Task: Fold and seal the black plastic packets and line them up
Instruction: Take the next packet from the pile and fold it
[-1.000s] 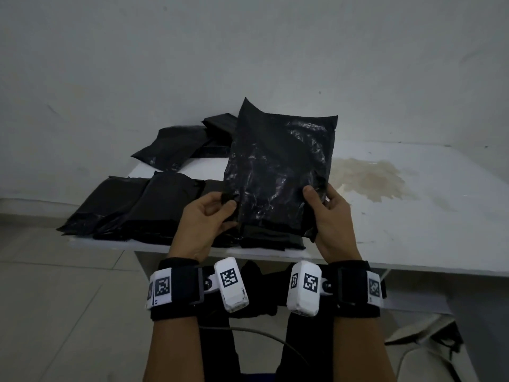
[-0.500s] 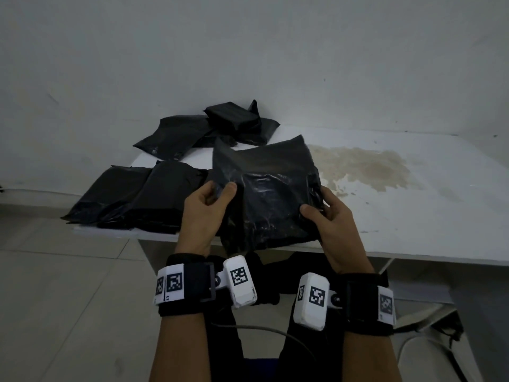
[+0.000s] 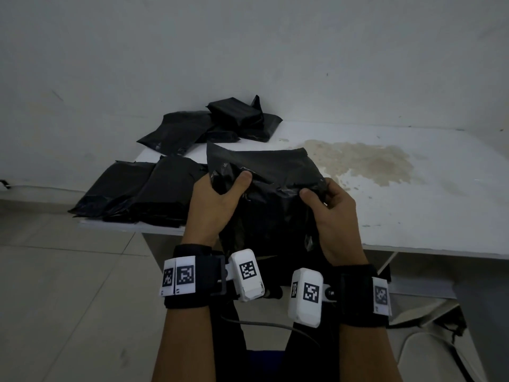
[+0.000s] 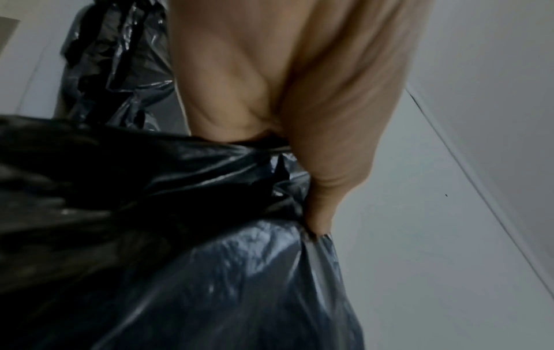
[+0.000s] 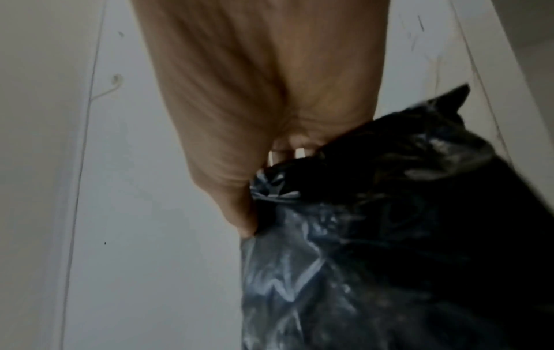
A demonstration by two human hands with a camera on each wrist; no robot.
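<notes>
While the white counter carries a row of black packets at nine o'clock, the packet in work sits at the near edge, left hand and right hand each in a pinching grip on its sides.

The held black plastic packet is glossy and crinkled, its upper part bent over toward the person, its body hanging down across the near table edge. A row of flat black packets lies overlapping at the table's near left corner. A loose heap of packets lies at the far left corner, against the wall.
</notes>
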